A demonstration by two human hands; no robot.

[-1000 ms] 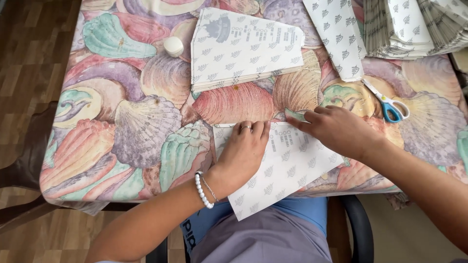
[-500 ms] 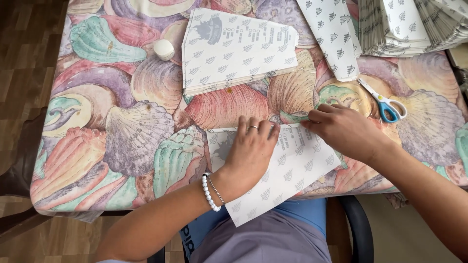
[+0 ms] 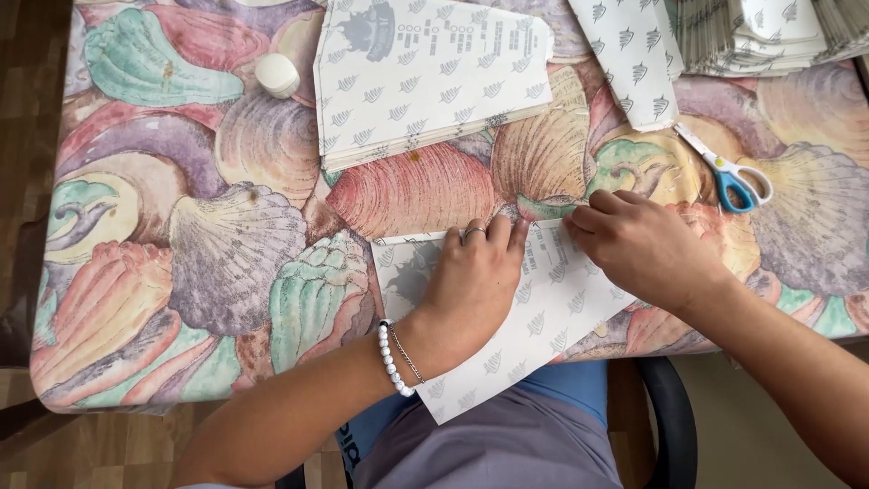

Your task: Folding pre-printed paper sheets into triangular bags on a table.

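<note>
A white printed paper sheet lies at the near table edge, partly hanging over it. My left hand, with a ring and a bead bracelet, presses flat on the sheet, fingers together along its upper edge. My right hand rests on the sheet's upper right part, with its fingertips pinching the top edge beside my left fingertips.
A stack of the same printed sheets lies further back, a folded one to its right and a large pile at the far right corner. Blue-handled scissors and a small white round object rest on the shell-pattern tablecloth.
The view has shifted slightly. Both hands stay on the sheet; my fingertips have drawn closer together along its upper edge.
</note>
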